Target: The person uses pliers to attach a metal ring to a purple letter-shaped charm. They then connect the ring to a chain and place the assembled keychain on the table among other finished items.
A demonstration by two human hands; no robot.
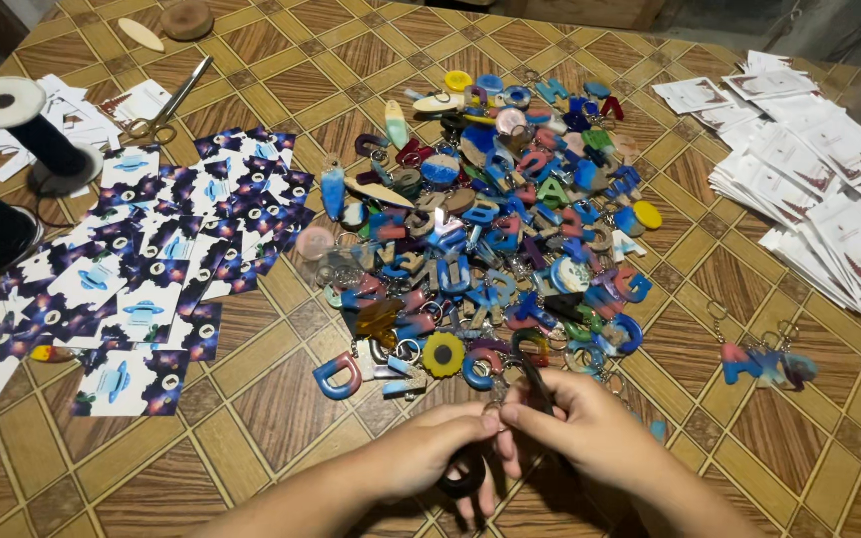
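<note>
blue-white cards (142,299) left, white packets (809,179) right

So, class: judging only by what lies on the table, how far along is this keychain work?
Done: little shows finished; three letter keychains lie apart at the right. In hand: the left hand and right hand work one keyring with a dark tool. Left: the big pile of keychains, the printed cards and white packets.

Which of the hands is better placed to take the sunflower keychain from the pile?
Probably the left hand: the sunflower keychain lies straight above it, while the right hand sits further right and grips a dark tool.
</note>
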